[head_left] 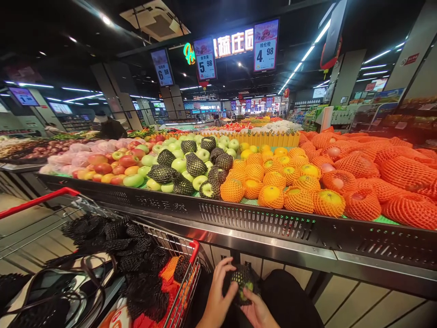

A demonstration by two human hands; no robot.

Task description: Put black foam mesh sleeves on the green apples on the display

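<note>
Under a dark ceiling [75, 23], an air-conditioning unit [155, 18] hangs at eleven o'clock, a sign [235, 43] glows at twelve, strip lights [307, 53] run at one. Grey pillars [114, 91] stand at ten and two, pale panelling [355, 291] at four, floor [12, 201] at nine.

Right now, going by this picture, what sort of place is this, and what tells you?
Most likely a supermarket's fruit section: price screens hang overhead, green apples and netted oranges fill part of the display, and a shopping cart stands before it.
</note>
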